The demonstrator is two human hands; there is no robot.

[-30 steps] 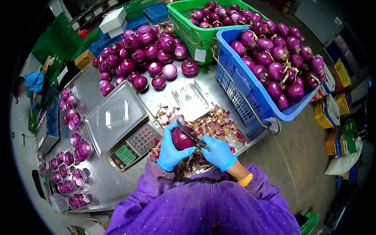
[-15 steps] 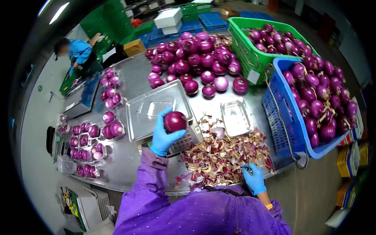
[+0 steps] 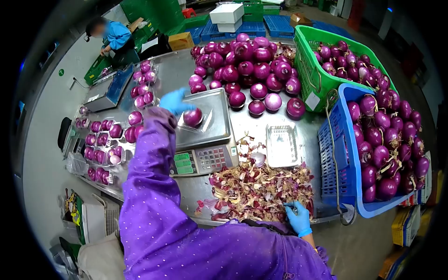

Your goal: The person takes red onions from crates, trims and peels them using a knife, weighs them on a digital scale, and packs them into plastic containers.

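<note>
My left hand (image 3: 174, 101), in a blue glove and blurred, is over the left side of the scale's metal pan (image 3: 215, 100). Its fingers look spread, beside a peeled red onion (image 3: 192, 117) that sits in a clear plastic tray on the pan. Below the pan, the scale (image 3: 217, 157) shows lit green digits and a keypad. My right hand (image 3: 299, 218), also gloved, is curled at the table's front edge by a heap of onion skins (image 3: 261, 191). A small dark thing shows in its fingers, too hidden to name.
An unfilled clear tray (image 3: 282, 144) lies right of the scale. Loose onions (image 3: 247, 65) are piled behind. A green crate (image 3: 310, 77) and a blue crate (image 3: 332, 158) of onions stand right. Packed onion trays (image 3: 103, 140) line the left. A co-worker (image 3: 116, 35) is far left.
My left hand has moved forward and left, from in front of the pan to above it, and the onion it held is now on the pan. My right hand stays low by the skins.
</note>
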